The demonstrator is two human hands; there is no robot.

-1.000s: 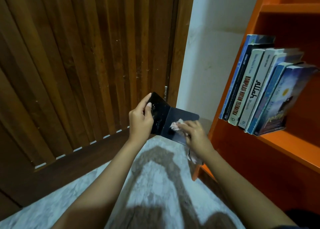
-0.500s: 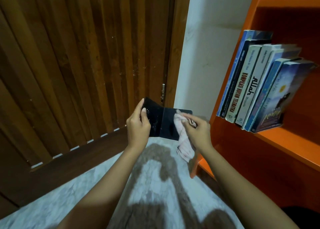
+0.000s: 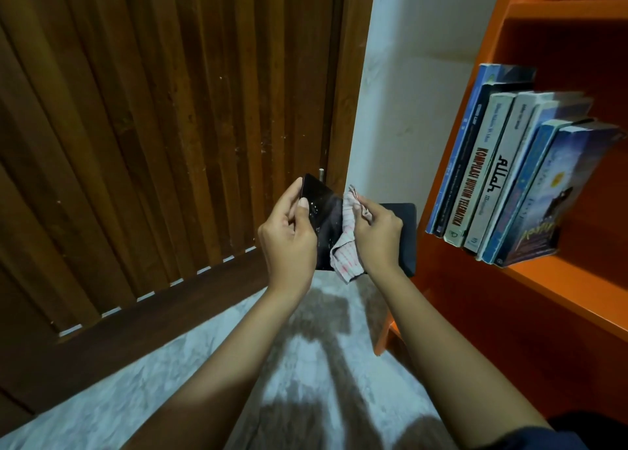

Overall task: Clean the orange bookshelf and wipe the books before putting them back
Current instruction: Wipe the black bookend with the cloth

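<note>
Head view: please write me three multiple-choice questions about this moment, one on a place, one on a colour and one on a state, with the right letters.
1. Where is the cloth?
A. In a bucket.
B. Against the dark book, held by the right hand.
C. On a chair.

2. Which colour is the bookshelf?
A. Orange.
B. Green.
C. White.

3. What does the left hand do?
A. Hangs free.
B. Holds a pen.
C. Grips the dark book's edge.

Key: 1 B, the right hand pinches the cloth onto the book; 2 A, its boards are orange; 3 C, its thumb and fingers clasp the edge.
</note>
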